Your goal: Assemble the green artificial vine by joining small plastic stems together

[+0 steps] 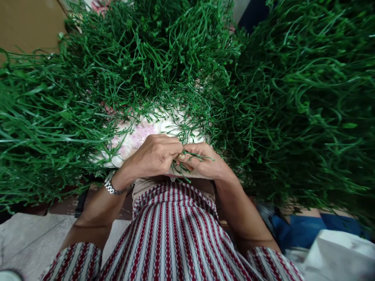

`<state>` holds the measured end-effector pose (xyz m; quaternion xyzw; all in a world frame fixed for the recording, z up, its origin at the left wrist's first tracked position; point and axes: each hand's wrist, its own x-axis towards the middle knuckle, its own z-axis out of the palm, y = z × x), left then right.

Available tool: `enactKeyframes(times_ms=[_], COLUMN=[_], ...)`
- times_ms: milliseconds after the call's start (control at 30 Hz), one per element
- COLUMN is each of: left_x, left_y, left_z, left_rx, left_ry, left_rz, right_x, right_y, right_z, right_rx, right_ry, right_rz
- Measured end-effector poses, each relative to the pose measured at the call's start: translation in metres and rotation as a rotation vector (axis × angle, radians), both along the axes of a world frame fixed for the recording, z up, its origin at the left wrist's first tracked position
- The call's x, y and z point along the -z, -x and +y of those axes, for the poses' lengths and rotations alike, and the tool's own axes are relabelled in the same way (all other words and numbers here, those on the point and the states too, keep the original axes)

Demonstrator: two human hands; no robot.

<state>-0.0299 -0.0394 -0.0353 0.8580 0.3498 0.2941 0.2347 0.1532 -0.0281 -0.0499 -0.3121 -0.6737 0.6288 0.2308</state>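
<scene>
Close together in front of my waist, my left hand [156, 154] and my right hand [206, 162] meet with curled fingers. Between them are thin green stems [197, 156] with small branching tips, which look like plastic. The stems run across my right fingers, and some ends hang below. Both hands are pinched on them, though the fingertips partly hide the exact grip. Just beyond the hands lie white and pink fabric-like petals [140, 134], with loose green stems strewn on top. A metal watch [109, 185] circles my left wrist.
Large heaps of green stems rise at the left [43, 128], at the back [152, 43] and at the right [304, 109]. A brown panel [29, 25] stands at the far left. White material [336, 253] and blue material [304, 228] lie at the lower right.
</scene>
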Motion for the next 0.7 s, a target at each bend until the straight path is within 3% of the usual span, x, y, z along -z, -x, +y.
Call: enactKeyframes(times_ms=[100,233,400,567,700], left_x=[0.002,0.015,0.026,0.017,0.015], left_y=[0.000,-0.002,-0.009,-0.007,-0.008], left_z=[0.003,0.003,-0.002,-0.003,-0.001], left_rx=[0.058,0.055,-0.071,-0.226,-0.274], left_ry=[0.247,0.596,0.787,0.778,0.765], left_rz=[-0.281,-0.689,-0.935,-0.913,-0.906], right_x=[-0.003,0.007,0.009,-0.011,-0.012], right_y=[0.002,0.006,0.004,-0.010,-0.009], right_z=[-0.002,-0.006,-0.006,0.004,0.002], right_rx=[-0.018,0.014,0.192,0.258,0.302], right_ry=[0.023,0.099,-0.004,-0.354,-0.512], right_rz=[0.096,0.250,0.504,0.066,-0.153])
